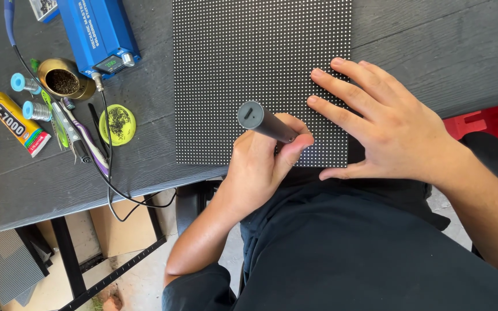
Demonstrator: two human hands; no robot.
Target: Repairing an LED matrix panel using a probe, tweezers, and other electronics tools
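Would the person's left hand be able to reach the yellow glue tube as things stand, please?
Probably not straight away: the left hand is wrapped around a grey pen-shaped tool, and pliers and cables lie between it and the yellow glue tube.

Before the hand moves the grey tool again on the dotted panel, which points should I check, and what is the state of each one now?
1. Left hand grips the grey tool firmly: ok, fingers wrap its lower end.
2. Right hand steadies the panel: ok, it lies flat on the panel's lower right part.
3. Tool tip touches the panel: cannot tell, the hand hides the tip.
4. Panel fully supported by the table: cannot tell, its near edge lies at the table edge.
5. Cable clear of the panel: ok, it runs to the left of it.
6. Glue tube and tweezers away from the hands: ok, they lie far left.
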